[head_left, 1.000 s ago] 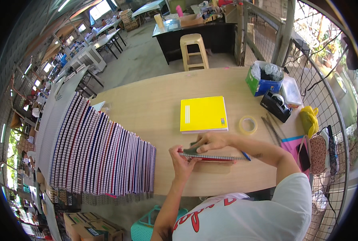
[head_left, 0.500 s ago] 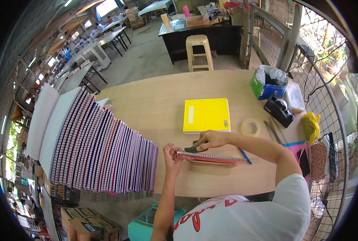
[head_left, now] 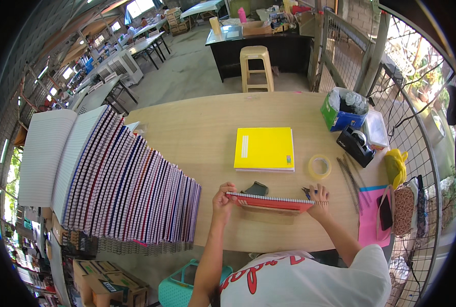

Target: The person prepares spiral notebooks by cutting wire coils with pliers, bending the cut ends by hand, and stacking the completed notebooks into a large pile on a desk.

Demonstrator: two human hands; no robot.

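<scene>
Gripping a red notebook [head_left: 270,202] by its ends at lower centre: left hand [head_left: 223,198] pinching one end, right hand [head_left: 318,199] the other. Forearms rising from the lower edge, wrists bent inward. Book stood on edge on the table [head_left: 197,128].

a person in a white short-sleeved t-shirt with bare forearms

the t-shirt [head_left: 309,281] is plain white with curving red print across the chest, seen from above at the lower edge. its short sleeves end above the elbows, leaving both forearms uncovered. the left hand [head_left: 221,200] and right hand [head_left: 319,200] are bare, with no gloves, and no watch, ring or wristband can be made out.
</scene>
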